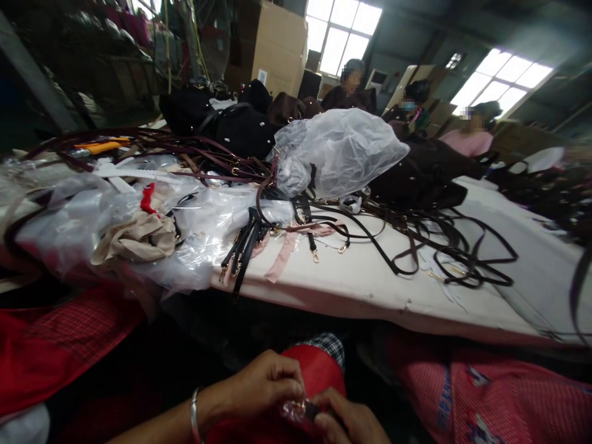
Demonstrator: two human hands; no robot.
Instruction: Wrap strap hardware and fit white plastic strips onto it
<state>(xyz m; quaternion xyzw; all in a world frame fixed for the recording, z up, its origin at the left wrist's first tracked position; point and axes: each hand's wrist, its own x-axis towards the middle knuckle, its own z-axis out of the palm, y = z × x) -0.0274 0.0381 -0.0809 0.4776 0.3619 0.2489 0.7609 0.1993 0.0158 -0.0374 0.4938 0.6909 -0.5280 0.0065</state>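
Workshop (factory-like), shown by black fabric bags (245, 129), thin dark-brown straps (428, 229), a long white table (351, 283) and a tall tan cardboard box (280, 49).

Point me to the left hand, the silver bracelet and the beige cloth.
Left hand (264, 382), head view: back of hand.
Silver bracelet (193, 414), head view: outer band.
Beige cloth (137, 238), head view: crumpled middle.

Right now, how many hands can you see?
2. The left hand, with a bracelet on its wrist, and the right hand are at the bottom middle, around a small shiny thing. Hands of the people behind the table may be hidden.
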